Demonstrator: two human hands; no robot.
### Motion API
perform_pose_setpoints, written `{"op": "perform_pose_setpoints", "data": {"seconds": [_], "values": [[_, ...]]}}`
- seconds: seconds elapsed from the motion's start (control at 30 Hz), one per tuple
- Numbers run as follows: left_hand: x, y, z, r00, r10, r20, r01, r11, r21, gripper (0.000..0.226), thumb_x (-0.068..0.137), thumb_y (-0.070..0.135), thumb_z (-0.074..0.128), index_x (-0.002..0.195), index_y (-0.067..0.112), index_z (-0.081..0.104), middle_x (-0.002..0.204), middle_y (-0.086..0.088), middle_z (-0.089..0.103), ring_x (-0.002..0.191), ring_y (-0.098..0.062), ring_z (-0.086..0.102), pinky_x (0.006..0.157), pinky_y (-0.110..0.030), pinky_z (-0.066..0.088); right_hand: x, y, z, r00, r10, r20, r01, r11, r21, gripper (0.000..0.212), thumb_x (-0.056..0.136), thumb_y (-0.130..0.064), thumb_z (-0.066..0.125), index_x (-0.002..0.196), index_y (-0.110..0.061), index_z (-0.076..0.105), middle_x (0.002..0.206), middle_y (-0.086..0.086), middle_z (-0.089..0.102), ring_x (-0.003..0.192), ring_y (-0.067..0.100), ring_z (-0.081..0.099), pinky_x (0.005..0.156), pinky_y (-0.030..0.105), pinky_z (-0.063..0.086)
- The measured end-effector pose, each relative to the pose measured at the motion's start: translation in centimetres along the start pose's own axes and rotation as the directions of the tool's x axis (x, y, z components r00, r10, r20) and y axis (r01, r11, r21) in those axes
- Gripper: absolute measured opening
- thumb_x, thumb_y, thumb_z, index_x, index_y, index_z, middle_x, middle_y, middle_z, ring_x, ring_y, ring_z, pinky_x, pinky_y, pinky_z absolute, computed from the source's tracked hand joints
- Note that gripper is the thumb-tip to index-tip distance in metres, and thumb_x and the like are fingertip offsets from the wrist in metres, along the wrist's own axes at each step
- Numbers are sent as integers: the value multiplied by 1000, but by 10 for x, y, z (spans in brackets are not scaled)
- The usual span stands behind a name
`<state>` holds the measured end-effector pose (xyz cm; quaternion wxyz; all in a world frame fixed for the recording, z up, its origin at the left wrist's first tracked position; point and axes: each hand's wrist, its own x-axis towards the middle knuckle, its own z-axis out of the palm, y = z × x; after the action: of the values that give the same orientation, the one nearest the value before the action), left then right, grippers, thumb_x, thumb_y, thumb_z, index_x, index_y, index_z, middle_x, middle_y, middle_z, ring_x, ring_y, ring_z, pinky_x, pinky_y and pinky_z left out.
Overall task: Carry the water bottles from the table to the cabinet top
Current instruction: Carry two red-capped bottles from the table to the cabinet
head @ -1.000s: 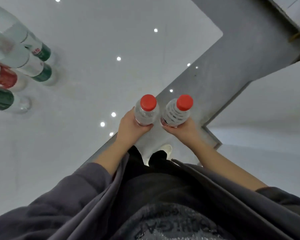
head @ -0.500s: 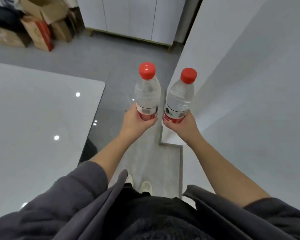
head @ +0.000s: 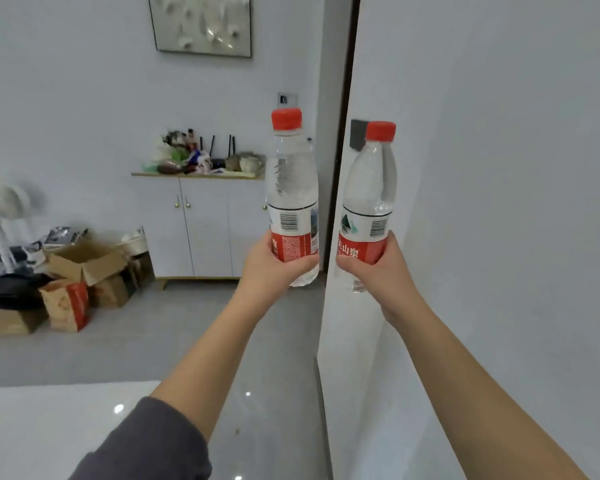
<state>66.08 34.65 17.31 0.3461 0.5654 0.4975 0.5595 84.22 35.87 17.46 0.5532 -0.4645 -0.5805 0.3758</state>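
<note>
Two clear water bottles with red caps and red labels are held upright in front of me. My left hand (head: 274,271) grips the left bottle (head: 291,188) around its lower label. My right hand (head: 381,271) grips the right bottle (head: 371,195) the same way, close to a white wall edge. The white cabinet (head: 201,230) stands against the far wall, its wooden top (head: 142,174) crowded with bags and small items. A corner of the glossy white table (head: 49,427) shows at the lower left.
A white wall (head: 482,237) fills the right side, its corner just behind the bottles. Cardboard boxes (head: 84,265) and a paper bag (head: 66,303) sit on the grey floor left of the cabinet. A framed picture (head: 201,26) hangs above.
The view has lifted from the table and floor to the room ahead. Both bottles stay held in my hands and now stand higher, in front of the cabinet.
</note>
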Motion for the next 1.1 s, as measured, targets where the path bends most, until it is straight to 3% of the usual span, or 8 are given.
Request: {"op": "perform_pose_setpoints", "data": {"seconds": [0.23, 0.47, 0.83, 1.1], "values": [[29, 49, -26, 995, 87, -46, -88, 996, -11, 42, 74, 23, 83, 109, 28, 62, 96, 12, 71, 88, -1, 66, 67, -13, 47, 31, -46, 16, 988, -132, -81, 133, 991, 19, 61, 78, -20, 82, 129, -22, 47, 114, -6, 65, 103, 11, 65, 88, 34, 56], [46, 75, -42, 991, 116, -59, -118, 993, -23, 51, 73, 20, 84, 119, 23, 62, 103, 7, 71, 94, -7, 67, 71, -17, 49, 53, -64, 18, 984, -151, -90, 154, 988, 24, 58, 79, -19, 81, 127, -22, 49, 113, -4, 65, 101, 13, 65, 88, 36, 57], [80, 74, -58, 988, 129, -87, -130, 991, -12, 58, 71, 22, 85, 124, 23, 60, 106, 6, 70, 96, -9, 66, 71, -18, 48, 82, -73, 43, 979, -197, -47, 198, 980, 35, 53, 78, -19, 82, 121, -27, 53, 109, -10, 67, 98, 5, 65, 76, 20, 53], [114, 72, -74, 991, 120, -62, -122, 992, -34, 56, 71, 21, 85, 120, 26, 58, 104, 7, 69, 95, -10, 66, 76, -25, 53, 110, -72, 66, 980, -192, -49, 195, 980, 51, 54, 78, -19, 83, 123, -28, 54, 111, -10, 67, 101, 7, 65, 82, 25, 55]]}}
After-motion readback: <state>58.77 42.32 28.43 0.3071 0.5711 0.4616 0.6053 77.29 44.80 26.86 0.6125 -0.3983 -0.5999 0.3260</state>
